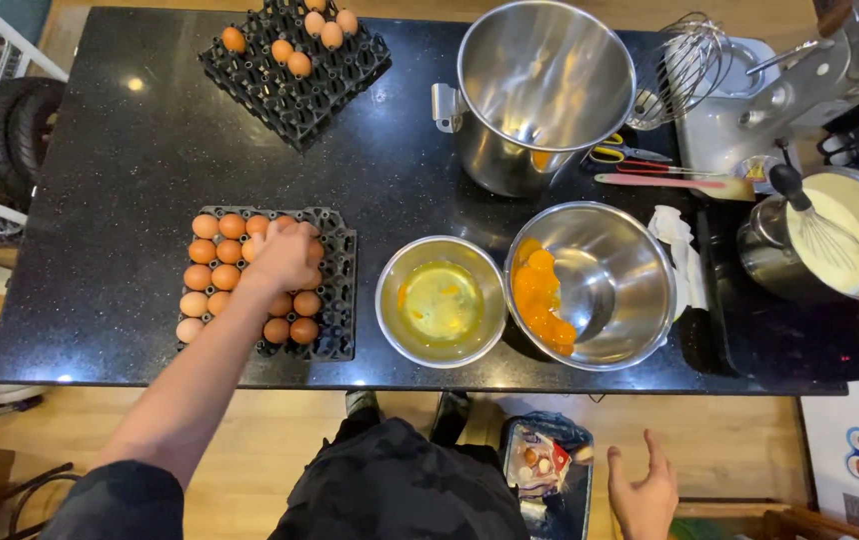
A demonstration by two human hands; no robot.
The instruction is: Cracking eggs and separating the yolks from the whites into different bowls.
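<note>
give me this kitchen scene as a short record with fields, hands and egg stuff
left hand: left hand reaches onto the near egg tray, fingers on the brown eggs; whether it grips one cannot be told
right hand: right hand open, empty, low beside the bin
small bowl: small steel bowl holds clear egg white
yolk bowl: larger steel bowl holds orange yolks on its left side
far tray: far egg tray with a few eggs left
big pot: tall steel pot behind the bowls
surface: black counter

glossy black stone counter [130, 170] — shiny steel bowls [640, 300], matt eggs [212, 265].
</note>
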